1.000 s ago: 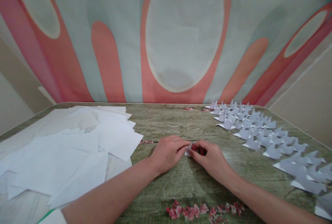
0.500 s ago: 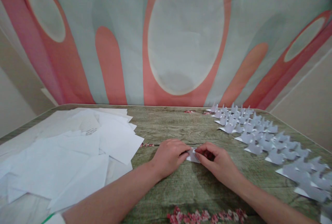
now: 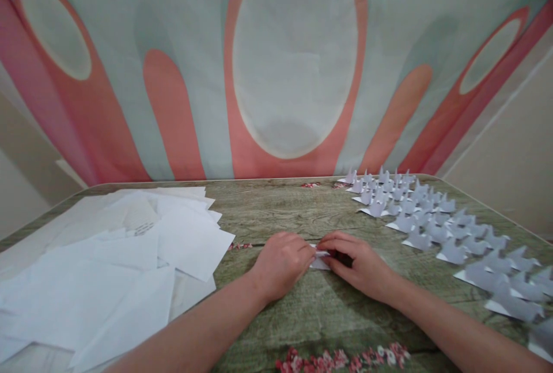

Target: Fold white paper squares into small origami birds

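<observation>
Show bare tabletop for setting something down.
Free on the table: far middle, between loose sheets and folded paper birds; near middle, between the forearms. Crowded: left, under the sheets; right, among the birds; centre, where left hand and right hand touch a paper piece.

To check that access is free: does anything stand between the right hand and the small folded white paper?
Nothing visible does: the bare right hand touches the small folded white paper at its right side, opposite the bare left hand.
</observation>
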Demonstrator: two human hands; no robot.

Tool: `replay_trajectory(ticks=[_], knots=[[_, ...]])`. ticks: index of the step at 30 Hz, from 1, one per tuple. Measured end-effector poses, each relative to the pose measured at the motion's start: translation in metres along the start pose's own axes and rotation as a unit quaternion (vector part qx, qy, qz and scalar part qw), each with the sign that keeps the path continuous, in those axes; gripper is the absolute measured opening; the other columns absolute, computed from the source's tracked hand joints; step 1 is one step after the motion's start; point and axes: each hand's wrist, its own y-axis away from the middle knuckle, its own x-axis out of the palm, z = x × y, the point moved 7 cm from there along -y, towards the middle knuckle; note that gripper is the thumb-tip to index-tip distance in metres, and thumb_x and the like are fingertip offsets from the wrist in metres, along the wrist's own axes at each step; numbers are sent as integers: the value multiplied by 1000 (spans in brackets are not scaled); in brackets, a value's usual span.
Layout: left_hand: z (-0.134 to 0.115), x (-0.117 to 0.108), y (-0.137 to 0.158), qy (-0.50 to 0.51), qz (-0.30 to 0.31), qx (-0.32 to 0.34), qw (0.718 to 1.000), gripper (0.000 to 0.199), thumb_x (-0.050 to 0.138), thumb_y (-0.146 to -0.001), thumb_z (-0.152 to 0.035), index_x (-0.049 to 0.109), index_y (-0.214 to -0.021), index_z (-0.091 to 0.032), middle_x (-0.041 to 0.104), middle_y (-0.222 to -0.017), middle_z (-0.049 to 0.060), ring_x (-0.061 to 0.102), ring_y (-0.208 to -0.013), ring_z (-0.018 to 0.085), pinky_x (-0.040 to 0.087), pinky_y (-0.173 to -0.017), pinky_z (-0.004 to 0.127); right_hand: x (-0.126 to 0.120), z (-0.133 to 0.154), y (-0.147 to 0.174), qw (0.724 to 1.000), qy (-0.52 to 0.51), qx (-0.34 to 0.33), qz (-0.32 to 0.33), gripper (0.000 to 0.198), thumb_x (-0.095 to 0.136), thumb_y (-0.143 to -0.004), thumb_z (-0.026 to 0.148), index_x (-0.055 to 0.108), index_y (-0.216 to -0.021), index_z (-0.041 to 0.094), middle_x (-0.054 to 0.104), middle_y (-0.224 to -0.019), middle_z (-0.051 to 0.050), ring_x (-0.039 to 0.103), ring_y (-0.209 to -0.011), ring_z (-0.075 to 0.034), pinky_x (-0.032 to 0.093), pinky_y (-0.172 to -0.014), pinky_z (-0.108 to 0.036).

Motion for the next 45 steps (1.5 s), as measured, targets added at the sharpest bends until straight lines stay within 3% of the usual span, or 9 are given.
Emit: replay_trajectory(ticks=[13, 27, 36, 45], knots=[[12, -2, 2, 91, -28, -56, 994, 14, 53, -84, -28, 62, -93, -21, 67, -88, 0, 58, -84, 15, 44, -75, 27, 4, -4, 1, 1000, 15, -7, 0, 24, 50, -82, 15, 66, -98, 23, 63, -87, -5, 59, -80, -16, 48, -72, -28], [-1, -2, 4, -58, 7, 33, 998, 18, 44, -89, -22, 60, -94, -17, 65, -86, 5, 58, -88, 18, 43, -74, 31, 10, 1, 6, 993, 101, -66, -3, 24, 49, -84, 15, 67, -97, 23, 63, -89, -7, 58, -80, -18, 48, -71, -31], [5, -5, 8, 40, 52, 8, 998, 24, 46, -86, -16, 58, -106, -19, 61, -107, 4, 53, -99, 18, 42, -86, 31, 12, 6, 7, 984, 156, -80, 20, 26, 46, -85, 15, 65, -101, 22, 61, -94, -8, 56, -84, -19, 47, -74, -33], [16, -6, 10, 124, 26, -2, 992, 25, 47, -86, -21, 60, -108, -23, 60, -107, 3, 52, -100, 18, 39, -89, 33, 13, 21, 9, 981, 162, -107, 13, 30, 49, -81, 12, 61, -106, 23, 61, -94, -7, 55, -85, -19, 44, -75, -35]])
